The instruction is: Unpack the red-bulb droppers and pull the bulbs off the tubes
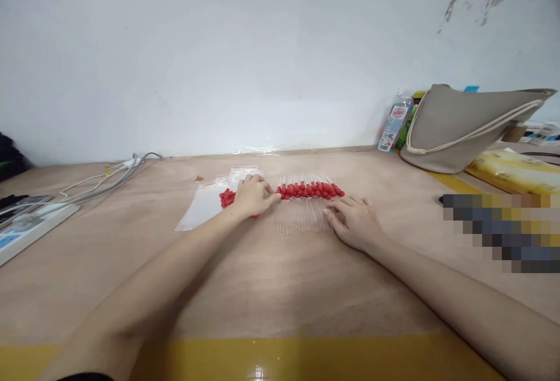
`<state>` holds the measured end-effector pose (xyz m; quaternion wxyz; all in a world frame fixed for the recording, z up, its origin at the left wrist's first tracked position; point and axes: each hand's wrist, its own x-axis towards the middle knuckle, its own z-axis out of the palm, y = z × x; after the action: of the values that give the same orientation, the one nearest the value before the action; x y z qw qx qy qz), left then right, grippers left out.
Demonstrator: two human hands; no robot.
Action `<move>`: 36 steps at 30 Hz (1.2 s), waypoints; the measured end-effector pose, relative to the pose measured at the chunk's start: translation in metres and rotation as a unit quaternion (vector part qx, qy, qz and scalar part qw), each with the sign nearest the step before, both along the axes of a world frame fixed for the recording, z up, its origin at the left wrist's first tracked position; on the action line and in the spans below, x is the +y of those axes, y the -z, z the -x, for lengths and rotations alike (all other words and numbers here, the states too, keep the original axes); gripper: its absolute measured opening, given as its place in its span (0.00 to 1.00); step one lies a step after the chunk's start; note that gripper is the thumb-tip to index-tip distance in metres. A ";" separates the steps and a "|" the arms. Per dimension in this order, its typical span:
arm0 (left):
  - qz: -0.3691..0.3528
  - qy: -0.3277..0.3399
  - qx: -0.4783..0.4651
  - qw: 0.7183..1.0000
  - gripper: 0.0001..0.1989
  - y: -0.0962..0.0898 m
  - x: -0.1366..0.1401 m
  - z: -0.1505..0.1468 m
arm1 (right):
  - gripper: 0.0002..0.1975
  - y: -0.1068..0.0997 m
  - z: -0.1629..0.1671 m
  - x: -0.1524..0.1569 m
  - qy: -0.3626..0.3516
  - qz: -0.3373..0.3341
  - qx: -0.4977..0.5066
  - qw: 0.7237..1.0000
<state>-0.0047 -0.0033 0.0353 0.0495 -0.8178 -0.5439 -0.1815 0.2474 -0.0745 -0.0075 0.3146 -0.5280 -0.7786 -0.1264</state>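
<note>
Several thin clear droppers (301, 217) lie side by side in a row, with red rubber bulbs (310, 189) across their middle. At the row's left end is my left hand (254, 194), palm down with its thumb apart from the bent fingers, the thumb tip touching or nearly touching the first bulb. A small pile of loose red rubber bulbs (227, 197) shows to the left of that hand, partly hidden by it. My right hand (355, 220) rests at the row's right end, fingers loosely spread, fingertips beside the last droppers. Neither hand visibly holds anything.
Behind my left hand lie clear plastic bags (231, 178) and a white sheet (195, 209). A power strip (39, 229) with cables is at left. At right stand a grey bag (459, 127) and a carton (394, 124), with a yellow pack (520, 174) near them. The wall closes the back.
</note>
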 end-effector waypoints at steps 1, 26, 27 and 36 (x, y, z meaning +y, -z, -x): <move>0.010 -0.004 -0.001 1.000 0.16 0.001 0.003 -0.004 | 0.12 0.000 0.000 0.000 0.000 0.004 0.005 1.000; -0.228 0.246 -0.030 0.942 0.08 0.031 -0.071 0.032 | 0.17 -0.002 0.026 -0.008 -0.237 -0.076 -0.017 0.968; -0.231 0.252 -0.026 0.939 0.08 0.030 -0.071 0.031 | 0.15 -0.002 0.027 -0.008 -0.236 -0.077 -0.021 0.968; -0.229 0.248 -0.046 0.940 0.12 0.031 -0.073 0.029 | 0.13 0.004 0.034 -0.004 -0.285 -0.065 -0.011 0.956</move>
<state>-0.0340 -0.0760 0.0039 0.1639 -0.8842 -0.2692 -0.3448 0.2130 -0.0782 -0.0115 0.3625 -0.2615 -0.8902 -0.0878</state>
